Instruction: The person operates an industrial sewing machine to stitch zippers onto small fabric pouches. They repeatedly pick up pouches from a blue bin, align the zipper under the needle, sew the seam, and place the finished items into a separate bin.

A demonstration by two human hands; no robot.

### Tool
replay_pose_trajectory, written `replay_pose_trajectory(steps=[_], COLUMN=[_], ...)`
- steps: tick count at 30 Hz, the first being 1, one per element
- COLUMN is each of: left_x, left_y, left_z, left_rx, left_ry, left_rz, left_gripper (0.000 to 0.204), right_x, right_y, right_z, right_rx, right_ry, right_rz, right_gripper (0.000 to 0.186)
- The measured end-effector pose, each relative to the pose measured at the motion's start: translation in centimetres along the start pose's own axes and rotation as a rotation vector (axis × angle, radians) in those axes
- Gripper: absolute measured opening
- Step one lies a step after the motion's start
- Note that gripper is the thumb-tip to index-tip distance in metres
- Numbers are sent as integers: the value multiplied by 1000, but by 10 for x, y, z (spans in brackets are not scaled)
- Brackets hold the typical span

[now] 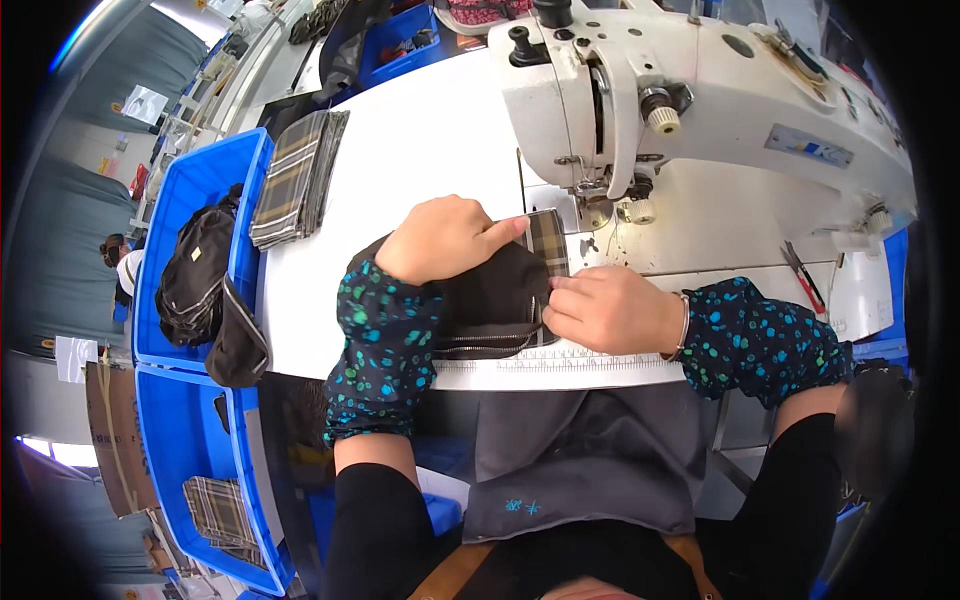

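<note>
A dark brown fabric piece with a zipper along its near edge lies on the white sewing table. Under its right side a strip of plaid cloth shows, close to the needle area. My left hand is closed over the far edge of the dark piece, thumb stretched toward the plaid; its other fingers are curled and mostly hidden. My right hand pinches the right edge of the dark fabric, thumb and forefinger together. The white sewing machine stands just beyond both hands.
A plaid cloth stack lies at the left by a blue bin holding dark pieces. A lower blue bin holds more plaid. Red-handled snips lie at right. A ruler strip lines the table's near edge.
</note>
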State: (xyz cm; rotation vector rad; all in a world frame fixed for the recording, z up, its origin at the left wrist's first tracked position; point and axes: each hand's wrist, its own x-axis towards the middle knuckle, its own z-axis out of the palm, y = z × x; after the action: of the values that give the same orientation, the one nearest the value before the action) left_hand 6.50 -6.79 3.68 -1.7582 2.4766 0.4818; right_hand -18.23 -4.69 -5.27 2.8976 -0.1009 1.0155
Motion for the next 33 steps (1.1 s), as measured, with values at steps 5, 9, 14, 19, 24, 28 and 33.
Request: replay_pose_trajectory(steps=[5, 9, 14, 19, 24, 28, 33], left_x=[0, 14, 25, 20, 18, 7, -10], left_y=[3, 11, 25, 27, 24, 8, 7], left_z=[0, 27, 51, 49, 47, 33, -3], left_rx=[-464, -454, -402, -405, -403, -410, -525], left_ry=[-102, 151, 189, 186, 160, 144, 17], left_rz=[240, 339, 345, 259, 318, 370, 294], left_gripper=[38, 17, 19, 23, 19, 13, 13], right_x=[0, -1, -6, -2, -8, -11, -12], right_y=[-5, -21, -32, -34, -27, -22, -16], right_z=[-1, -11, -16, -36, -32, -19, -11], right_rx=[7, -36, -84, -193, -316, -201, -169], right_ry=[-16, -50, -63, -126, -218, -247, -232], right_rz=[-8, -31, -77, 65, 326, 366, 363], right_gripper=[10, 11, 13, 15, 34, 42, 42])
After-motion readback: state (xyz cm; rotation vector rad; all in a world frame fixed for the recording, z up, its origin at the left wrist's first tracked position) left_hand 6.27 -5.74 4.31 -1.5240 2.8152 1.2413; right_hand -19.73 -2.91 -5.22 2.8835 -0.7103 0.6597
